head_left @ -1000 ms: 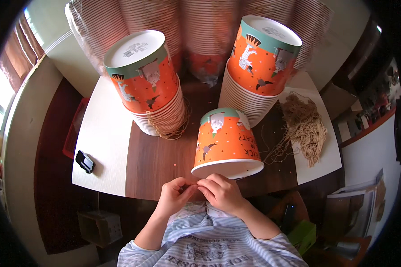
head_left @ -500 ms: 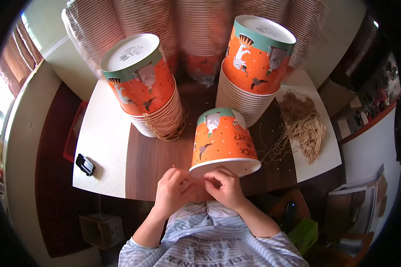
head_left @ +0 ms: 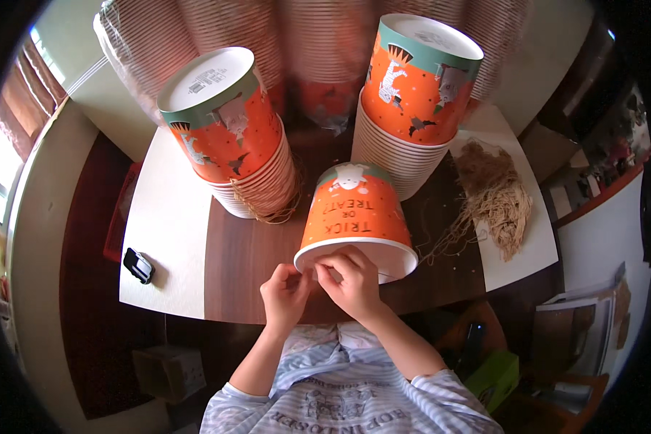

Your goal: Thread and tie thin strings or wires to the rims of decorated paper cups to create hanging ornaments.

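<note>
Both hands close together, left hand (head_left: 283,293) pinching, right hand (head_left: 353,281) curled

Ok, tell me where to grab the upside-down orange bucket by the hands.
Probably the white rolled rim of the orange bucket, from the near side: it stands mouth down, its wide rim facing the person, where the left hand and right hand work.

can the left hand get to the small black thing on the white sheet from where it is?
Probably yes. The left hand is at the rim of the upturned orange bucket; the black object lies to its left on the white sheet, nothing between them.
</note>
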A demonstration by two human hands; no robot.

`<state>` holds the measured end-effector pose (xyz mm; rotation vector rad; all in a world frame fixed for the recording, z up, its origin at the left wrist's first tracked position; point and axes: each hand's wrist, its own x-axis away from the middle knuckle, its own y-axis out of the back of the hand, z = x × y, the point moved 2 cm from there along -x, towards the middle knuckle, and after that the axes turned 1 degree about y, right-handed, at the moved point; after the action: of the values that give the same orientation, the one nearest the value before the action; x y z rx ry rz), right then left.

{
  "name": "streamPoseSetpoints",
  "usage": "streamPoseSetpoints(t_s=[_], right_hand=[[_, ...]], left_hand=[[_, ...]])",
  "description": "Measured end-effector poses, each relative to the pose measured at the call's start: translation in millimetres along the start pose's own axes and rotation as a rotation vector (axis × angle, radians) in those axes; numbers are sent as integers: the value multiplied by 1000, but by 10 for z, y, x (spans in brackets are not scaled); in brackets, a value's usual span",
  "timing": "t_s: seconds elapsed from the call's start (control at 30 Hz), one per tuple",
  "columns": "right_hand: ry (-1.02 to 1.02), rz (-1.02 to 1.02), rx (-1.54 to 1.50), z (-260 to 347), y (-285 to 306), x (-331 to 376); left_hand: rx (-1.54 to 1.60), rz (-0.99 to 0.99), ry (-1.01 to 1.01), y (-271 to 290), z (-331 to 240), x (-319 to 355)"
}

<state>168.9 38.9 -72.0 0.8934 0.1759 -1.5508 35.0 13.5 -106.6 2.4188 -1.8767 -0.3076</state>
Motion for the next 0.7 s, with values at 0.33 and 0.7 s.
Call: streamPoseSetpoints(t_s=[0.33,0.7], right_hand=[[46,66,13,-146,-214,92],[29,95,51,-153,-213,106]], left_hand=[[134,15,30,-28,204,43],[197,80,-5,-8,196,50]])
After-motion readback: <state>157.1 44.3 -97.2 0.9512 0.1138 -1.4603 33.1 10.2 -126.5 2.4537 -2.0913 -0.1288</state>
